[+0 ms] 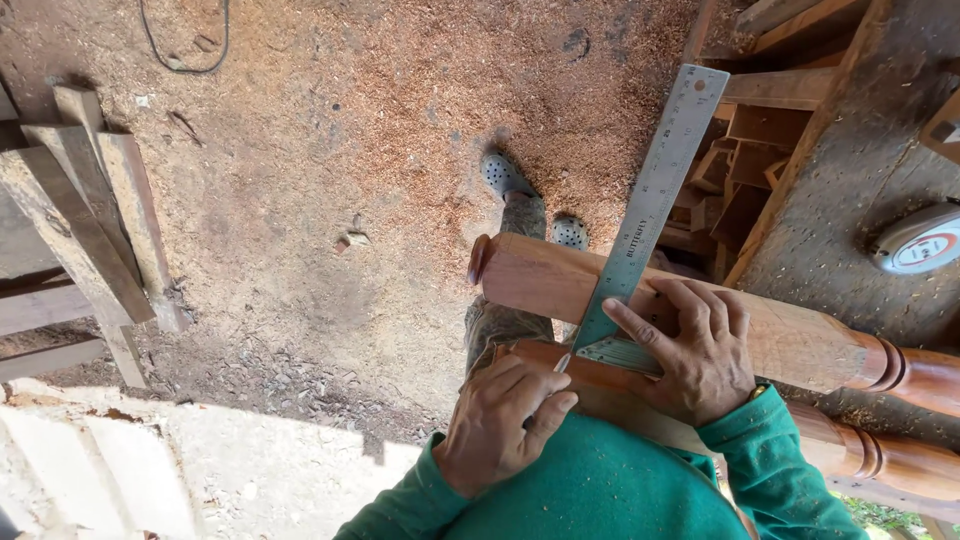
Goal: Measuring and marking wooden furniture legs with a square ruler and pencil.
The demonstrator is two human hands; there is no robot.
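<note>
My right hand presses flat on a steel carpenter's square, holding it against a turned reddish wooden leg that lies across my lap. The square's long blade runs up and to the right, and its short blade lies under my fingers. My left hand is closed around a pencil, whose tip touches the wood at the inner corner of the square. A second turned leg lies beneath the first, nearer my body. Both arms wear green sleeves.
A tape measure lies on the dusty workbench at the right, with wood offcuts stacked beneath it. Sawdust covers the dirt floor. Rough planks lean at the left. My shoes show below the leg.
</note>
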